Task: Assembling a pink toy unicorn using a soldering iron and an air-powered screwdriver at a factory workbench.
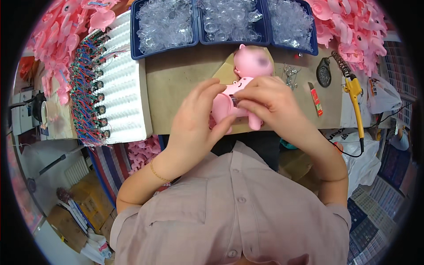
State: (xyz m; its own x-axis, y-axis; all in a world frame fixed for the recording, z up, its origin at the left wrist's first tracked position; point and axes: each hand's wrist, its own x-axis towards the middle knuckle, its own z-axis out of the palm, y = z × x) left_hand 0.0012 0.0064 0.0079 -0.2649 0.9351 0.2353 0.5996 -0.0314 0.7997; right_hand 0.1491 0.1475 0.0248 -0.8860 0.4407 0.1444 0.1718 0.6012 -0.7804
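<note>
A pink plastic animal toy body (222, 106) lies near the table's front edge, with a small dark opening facing up. My left hand (193, 112) curves round its left side, thumb and fingers closed on it. From the other side my right hand (270, 99) reaches in, its thumb and forefinger pinched together at the opening. A small piece seems to be between those fingertips, too hidden to name. Just beyond the hands a rounded pink toy head (252, 62) rests on a tan board (225, 70).
Blue bins (199, 43) of clear plastic parts line the back. At left is a white foam tray (126, 88) with wired round components (100, 97). At right lie a red cutter knife (316, 101), a coiled dark piece (323, 73) and a yellow soldering iron (354, 90). Pink parts (353, 26) are piled behind.
</note>
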